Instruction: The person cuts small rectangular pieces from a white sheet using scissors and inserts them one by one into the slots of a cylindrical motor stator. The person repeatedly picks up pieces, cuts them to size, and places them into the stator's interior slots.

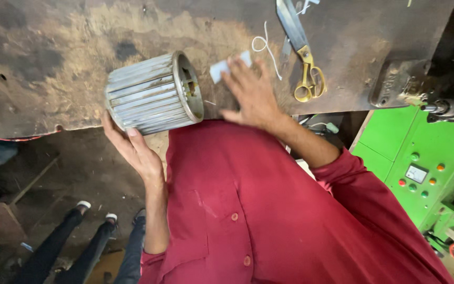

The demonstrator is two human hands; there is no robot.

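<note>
A finned grey metal cylinder (153,93) with an open end lies on its side at the near edge of a worn, stained bench (53,47). My left hand (132,150) cups it from below, thumb against the fins. My right hand (250,92) lies flat on the bench just right of the cylinder, fingers spread. Its fingertips rest on a small white paper piece (219,68), and I cannot tell if they grip it. My red shirt (269,210) fills the lower middle of the view.
Yellow-handled scissors (306,63) and a loop of white string (264,44) lie on the bench beyond my right hand. A grey machine part (400,84) and a green control panel with buttons (421,163) stand at the right. Another person's legs (74,236) are at the lower left.
</note>
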